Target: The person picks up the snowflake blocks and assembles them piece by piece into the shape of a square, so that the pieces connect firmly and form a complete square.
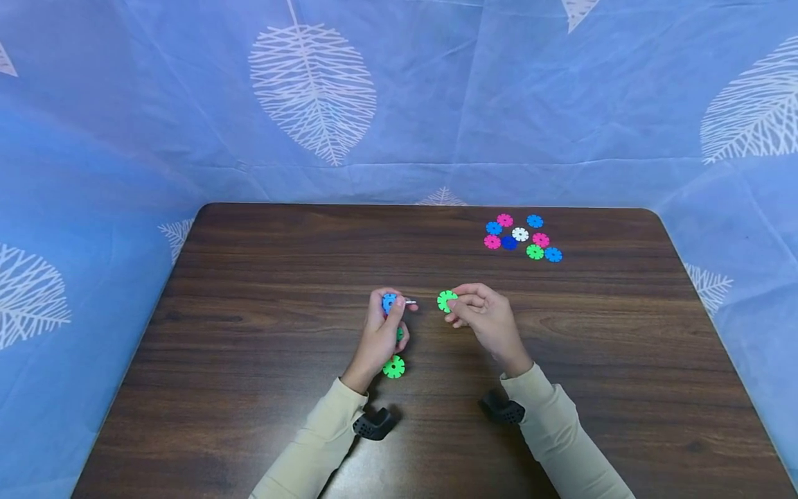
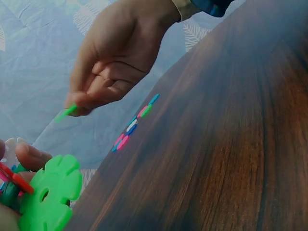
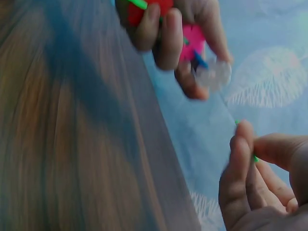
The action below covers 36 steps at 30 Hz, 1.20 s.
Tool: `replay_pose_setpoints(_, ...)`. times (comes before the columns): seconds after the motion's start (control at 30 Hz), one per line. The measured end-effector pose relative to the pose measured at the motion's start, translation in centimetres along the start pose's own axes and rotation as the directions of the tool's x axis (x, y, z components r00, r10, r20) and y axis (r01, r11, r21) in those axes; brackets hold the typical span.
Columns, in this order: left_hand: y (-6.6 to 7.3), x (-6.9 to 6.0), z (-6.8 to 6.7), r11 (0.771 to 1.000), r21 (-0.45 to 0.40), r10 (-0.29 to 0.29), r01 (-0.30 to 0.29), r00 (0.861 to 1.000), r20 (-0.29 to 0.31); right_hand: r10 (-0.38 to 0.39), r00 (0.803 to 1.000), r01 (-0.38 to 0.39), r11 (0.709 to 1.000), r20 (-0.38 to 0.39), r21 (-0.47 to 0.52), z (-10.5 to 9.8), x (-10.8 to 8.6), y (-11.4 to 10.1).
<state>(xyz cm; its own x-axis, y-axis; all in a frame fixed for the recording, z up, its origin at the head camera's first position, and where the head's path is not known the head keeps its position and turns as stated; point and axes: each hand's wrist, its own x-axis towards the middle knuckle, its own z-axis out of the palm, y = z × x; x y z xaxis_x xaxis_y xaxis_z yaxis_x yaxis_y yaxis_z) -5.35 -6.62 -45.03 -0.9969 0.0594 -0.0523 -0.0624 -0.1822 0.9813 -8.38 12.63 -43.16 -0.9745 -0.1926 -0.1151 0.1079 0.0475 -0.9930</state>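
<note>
My left hand (image 1: 376,339) grips several notched plastic discs joined together. A blue disc (image 1: 388,302) shows at the top of this piece, and a green disc (image 1: 394,367) sticks out below the hand. The right wrist view also shows a white disc (image 3: 215,77), a pink disc (image 3: 193,38) and a red disc (image 3: 166,6) in it; the fingers hide the rest. My right hand (image 1: 491,322) pinches a loose green notched disc (image 1: 445,299) between thumb and fingers. That disc is held up to the right of the joined piece, apart from it.
Loose notched discs lie at the table's far right, among them a white disc (image 1: 520,234), a green disc (image 1: 535,252) and several pink and blue ones. The brown wooden table (image 1: 262,277) meets a blue leaf-patterned cloth (image 1: 424,97) behind and at both sides.
</note>
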Motion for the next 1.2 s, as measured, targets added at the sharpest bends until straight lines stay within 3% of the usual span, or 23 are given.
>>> replay_pose_setpoints(0.3,0.0,-0.1,0.0,1.0,0.01,0.005,-0.006,0.998,0.061,-0.036,0.999,0.036,0.999,-0.015,-0.02,2.1,-0.2,-0.5)
replay_pose_setpoints(0.67,0.2,-0.1,0.4,0.999,-0.021,-0.027,0.027,0.999,0.036,-0.04,0.999,0.04,0.999,-0.004,0.003,2.9,-0.2,-0.7)
replay_pose_setpoints(1.2,-0.2,-0.2,0.4,1.0,0.003,0.016,-0.016,0.999,0.044,-0.136,0.991,0.136,0.99,-0.016,0.028,3.6,-0.4,-0.5)
